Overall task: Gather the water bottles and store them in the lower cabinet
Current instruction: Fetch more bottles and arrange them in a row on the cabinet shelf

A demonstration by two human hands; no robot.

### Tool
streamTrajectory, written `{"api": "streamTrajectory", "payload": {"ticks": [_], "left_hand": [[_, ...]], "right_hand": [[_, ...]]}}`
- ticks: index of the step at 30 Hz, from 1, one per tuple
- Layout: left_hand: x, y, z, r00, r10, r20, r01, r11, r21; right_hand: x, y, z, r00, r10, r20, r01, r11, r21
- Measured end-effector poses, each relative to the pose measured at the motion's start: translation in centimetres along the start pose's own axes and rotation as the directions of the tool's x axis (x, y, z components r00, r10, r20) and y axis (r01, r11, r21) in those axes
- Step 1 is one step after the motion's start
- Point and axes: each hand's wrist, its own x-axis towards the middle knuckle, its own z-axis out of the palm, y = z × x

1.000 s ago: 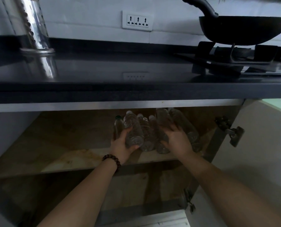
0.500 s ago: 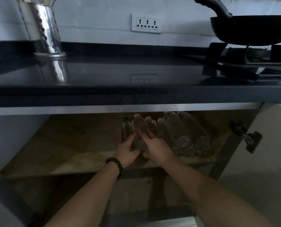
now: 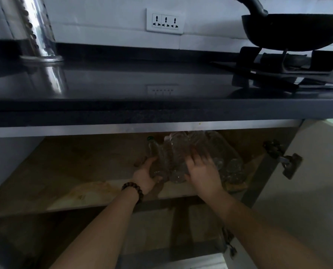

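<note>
Several clear plastic water bottles (image 3: 216, 152) lie side by side on the wooden shelf (image 3: 84, 179) inside the open lower cabinet, caps pointing to the back. My left hand (image 3: 145, 176), with a bead bracelet on its wrist, cups the base of the leftmost bottles (image 3: 156, 158). My right hand (image 3: 202, 171) rests with fingers spread over the bases of the middle bottles and is motion-blurred. The bottle bases under both hands are partly hidden.
A dark countertop (image 3: 142, 90) overhangs the cabinet. On it stand a shiny metal utensil holder (image 3: 37, 30) at the left and a black wok (image 3: 295, 30) on a gas stove at the right. The open cabinet door (image 3: 307, 181) with its hinge (image 3: 283, 158) is at the right.
My right hand has shifted from the leftmost bottles to the bases of the middle ones. My left hand stays at the left end of the row. The view has moved slightly.
</note>
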Motion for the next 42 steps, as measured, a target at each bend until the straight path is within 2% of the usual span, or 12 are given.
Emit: {"api": "streamTrajectory", "payload": {"ticks": [2,6,11,13,16,18,20,25,31,37,40,42], "left_hand": [[0.2,0.2,-0.4,1.0,0.005,0.025,-0.005,1.0,-0.018],[-0.1,0.3,-0.6,0.998,0.004,0.07,-0.002,1.0,-0.03],[-1.0,0.1,0.4,0.997,0.032,0.069,-0.028,0.998,-0.057],[-0.9,0.2,0.7,0.996,0.042,0.084,-0.041,0.999,-0.012],[-1.0,0.7,1.3,0.994,0.104,0.045,-0.111,0.974,0.2],[-1.3,1.5,1.8,0.988,0.149,-0.033,-0.134,0.95,0.282],[-1.7,2.6,2.3,0.982,0.16,-0.1,-0.125,0.95,0.285],[-1.2,5.4,3.6,0.965,0.216,-0.148,-0.16,0.934,0.32],[0.0,6.3,4.4,0.99,0.114,-0.082,-0.082,0.943,0.322],[0.3,6.8,4.2,0.991,0.121,-0.061,-0.088,0.918,0.386],[0.2,5.5,3.4,0.983,0.178,-0.045,-0.154,0.935,0.319],[0.0,4.1,2.5,0.992,0.101,-0.071,-0.081,0.966,0.245]], "right_hand": [[0.2,0.4,0.0,1.0,-0.019,-0.011,0.018,0.995,-0.098],[0.2,0.5,0.2,0.998,-0.004,0.06,0.007,0.999,-0.049],[-0.1,0.0,0.4,0.999,0.011,0.039,-0.009,1.0,-0.029],[0.2,-0.2,0.1,0.999,0.006,0.046,-0.006,1.0,-0.007],[-0.4,0.1,-0.4,0.999,-0.032,0.005,0.032,0.999,0.031],[-1.9,1.1,-0.3,0.993,0.053,-0.103,-0.043,0.994,0.097],[-3.9,2.6,0.3,0.959,0.238,-0.153,-0.202,0.954,0.219],[-6.2,4.8,2.6,0.875,0.484,-0.028,-0.455,0.839,0.3],[-4.2,4.3,4.1,0.837,0.548,0.009,-0.514,0.779,0.359],[-3.5,4.6,4.4,0.833,0.552,0.024,-0.525,0.777,0.347],[-4.6,4.4,3.8,0.841,0.541,-0.024,-0.488,0.776,0.4],[-6.5,3.4,3.7,0.864,0.495,-0.091,-0.415,0.804,0.426]]}}
